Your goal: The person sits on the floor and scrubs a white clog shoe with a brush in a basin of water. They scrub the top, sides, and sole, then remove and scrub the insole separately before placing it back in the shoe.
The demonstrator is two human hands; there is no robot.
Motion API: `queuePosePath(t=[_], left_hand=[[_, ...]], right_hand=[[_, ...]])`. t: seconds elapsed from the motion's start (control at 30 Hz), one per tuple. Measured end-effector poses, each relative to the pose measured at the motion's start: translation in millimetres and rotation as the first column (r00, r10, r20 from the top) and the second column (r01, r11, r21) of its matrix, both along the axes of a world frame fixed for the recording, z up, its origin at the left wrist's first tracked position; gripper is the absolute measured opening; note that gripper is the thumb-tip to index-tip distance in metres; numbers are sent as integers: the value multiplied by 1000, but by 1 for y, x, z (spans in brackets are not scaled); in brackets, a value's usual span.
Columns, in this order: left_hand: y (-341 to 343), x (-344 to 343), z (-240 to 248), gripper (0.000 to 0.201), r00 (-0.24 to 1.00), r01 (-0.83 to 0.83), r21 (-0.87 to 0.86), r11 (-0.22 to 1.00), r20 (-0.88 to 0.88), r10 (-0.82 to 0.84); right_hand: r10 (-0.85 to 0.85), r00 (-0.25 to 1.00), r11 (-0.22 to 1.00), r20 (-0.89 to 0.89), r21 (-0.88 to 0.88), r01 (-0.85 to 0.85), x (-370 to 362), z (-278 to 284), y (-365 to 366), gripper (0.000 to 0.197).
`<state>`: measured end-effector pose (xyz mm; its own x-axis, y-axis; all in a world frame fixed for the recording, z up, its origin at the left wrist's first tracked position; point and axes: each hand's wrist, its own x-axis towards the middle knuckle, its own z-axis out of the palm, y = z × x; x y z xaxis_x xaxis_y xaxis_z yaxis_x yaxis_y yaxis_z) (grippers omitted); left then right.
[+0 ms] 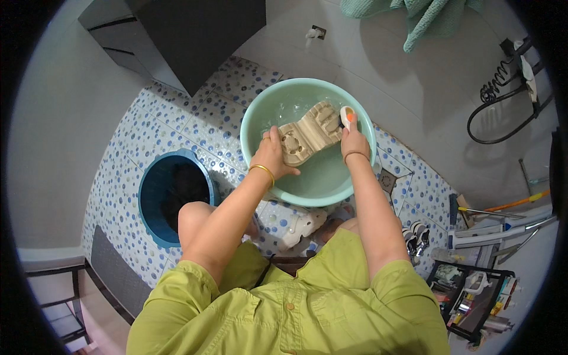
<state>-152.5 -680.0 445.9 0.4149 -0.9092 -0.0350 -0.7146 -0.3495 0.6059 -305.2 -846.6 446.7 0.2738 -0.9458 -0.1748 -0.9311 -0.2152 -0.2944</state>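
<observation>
In my left hand [272, 155] is a beige slipper [312, 133], its treaded sole turned up. My fingers close around its near left end, with the thumb at the lower edge. My right hand [354, 142] grips a scrubbing brush [348, 116] with a white and orange handle. Its dark bristles are against or close beside the slipper's right end; I cannot tell if they touch. Both hands are over a pale green basin [313, 200] that holds water.
A blue bucket [145, 204] with dark contents stands left of the basin, beside my knee. A dark cabinet [195, 35] juts in at the upper left. A floor drain [387, 180], sneakers [417, 238] and a rack of bottles [473, 299] are on the right. A green towel [420, 23] hangs above.
</observation>
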Motion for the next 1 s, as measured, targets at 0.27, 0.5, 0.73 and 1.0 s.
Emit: queuePosePath(t=[0.27, 0.5, 0.73, 1.0], left_hand=[[-6, -1, 5, 121, 1000, 28, 124, 992, -9, -27], [-8, 2, 3, 103, 995, -88, 197, 977, -26, 95], [-14, -4, -9, 105, 996, -86, 137, 987, 24, 83], [-18, 2, -12, 104, 996, -75, 243, 967, -28, 85]], right_hand=[[36, 985, 997, -167, 73, -24, -6, 13, 3, 56], [182, 920, 975, -348, 186, -122, -20, 24, 24, 56], [340, 904, 923, -258, 277, -268, -3, -33, 30, 51], [358, 925, 933, 128, -21, -358, -23, 58, 51, 53]])
